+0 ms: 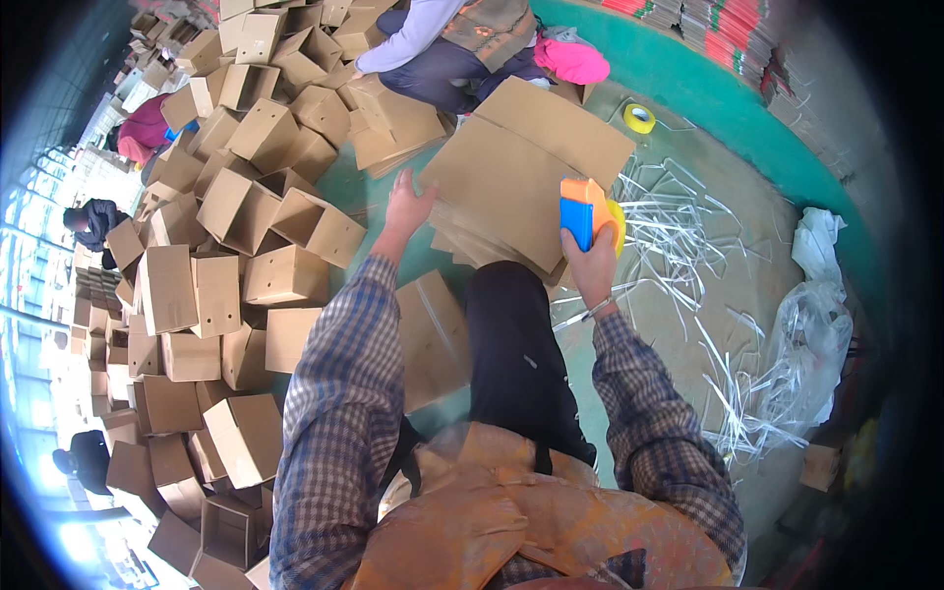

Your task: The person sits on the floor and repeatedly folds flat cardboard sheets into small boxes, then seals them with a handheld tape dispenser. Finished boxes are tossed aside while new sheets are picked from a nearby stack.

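Note:
A stack of flat cardboard sheets lies before me, the top one creased along a fold. My left hand is at the stack's left edge, fingers spread, holding nothing; whether it touches the cardboard I cannot tell. In my right hand is an orange and blue tape dispenser, upright over the stack's right side, with a yellow roll partly showing behind it. Between my left arm and my knee lies another cardboard piece with a pale strip of tape across it.
Many open cardboard boxes are heaped at the left. A co-worker crouches beyond the stack; others are farther left. To the right lie loose white straps, a yellow tape roll and clear plastic wrap. Bundled flat cardboard stands at the top right.

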